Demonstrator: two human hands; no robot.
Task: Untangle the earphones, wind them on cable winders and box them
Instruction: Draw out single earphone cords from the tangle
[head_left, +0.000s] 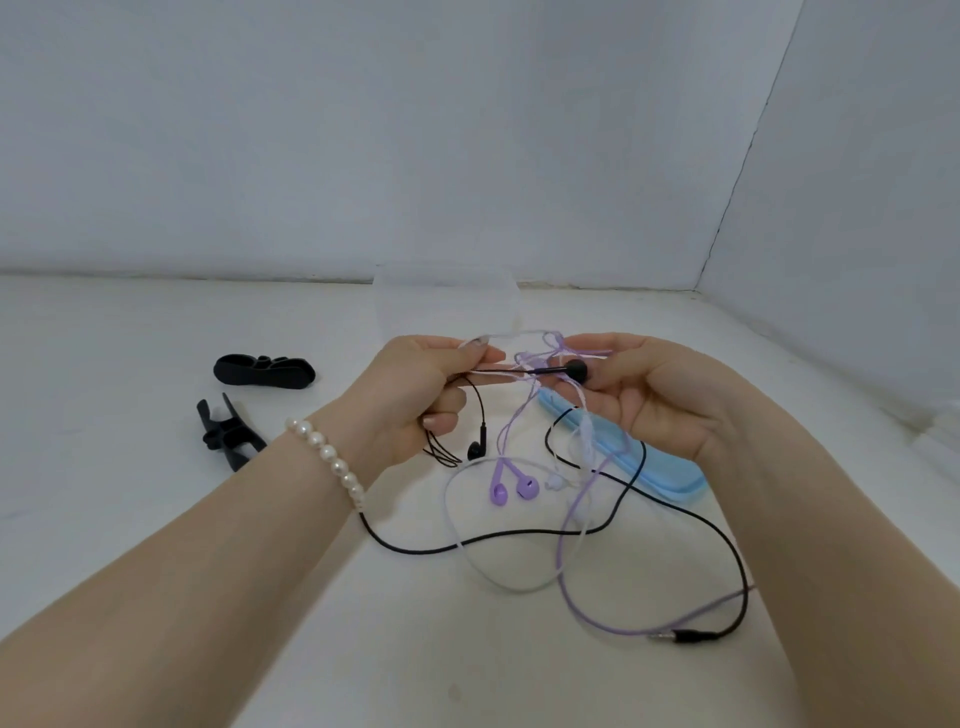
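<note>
Mid-frame, left hand (426, 395) pinches the black cable (498, 370); right hand (644, 389) curls round, probably gripping, the black earbud (576, 369) and purple tangle (545, 353).

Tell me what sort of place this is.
Probably a bare staged tabletop for recording, not a lived-in room: a plain white table surface enclosed by plain white wall panels meeting at a corner seam, and holding only task items, such as two black plastic cable winders and a light-blue lid.

Bare table (130, 322) lies open at far left and along the near edge. Two black winders (264, 372) sit left; cable loops (519, 540) (black, purple, white) and a blue case (670, 480) clutter centre-right.
</note>
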